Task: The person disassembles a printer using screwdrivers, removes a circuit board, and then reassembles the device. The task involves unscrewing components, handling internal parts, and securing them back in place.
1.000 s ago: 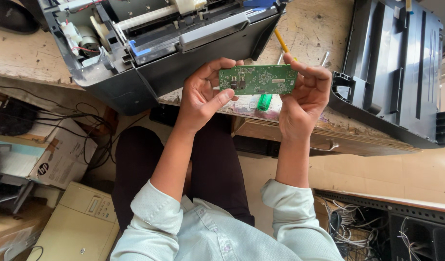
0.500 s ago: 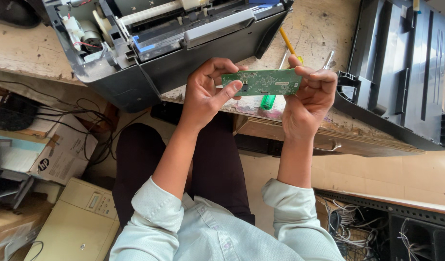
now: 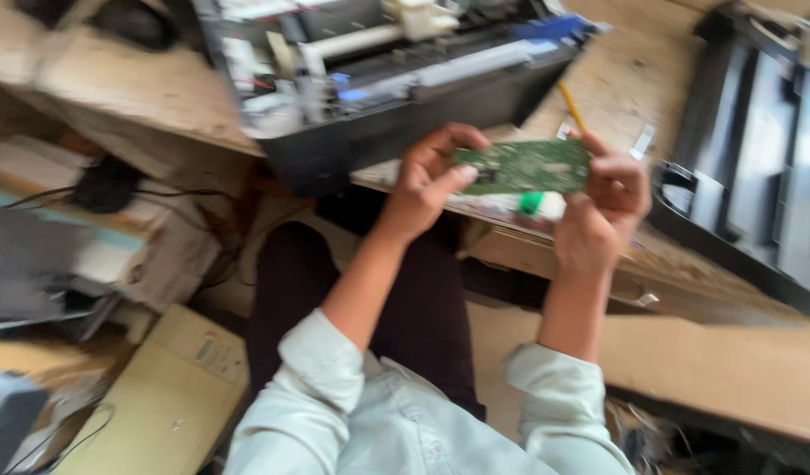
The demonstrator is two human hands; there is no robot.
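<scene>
- the opened grey-and-black printer chassis (image 3: pixel 396 79) sat on the worn wooden table (image 3: pixel 114 88), above the hands.
- the left hand (image 3: pixel 427 176) pinched the left end of the flat green rectangular circuit board (image 3: pixel 524 165), fingers curled round its edge.
- the board was held in the air over the table's front edge; it looked light, stiff and fragile, best gripped by its bare edges.
- the right hand (image 3: pixel 612 198) pinched the right end likewise.
- a black plastic printer cover (image 3: pixel 757 158) lay at the right.

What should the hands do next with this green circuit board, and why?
Probably hold the circuit board steady. The left hand and right hand grip its two ends, above the bench edge by the opened printer, and the picture is blurred.
</scene>
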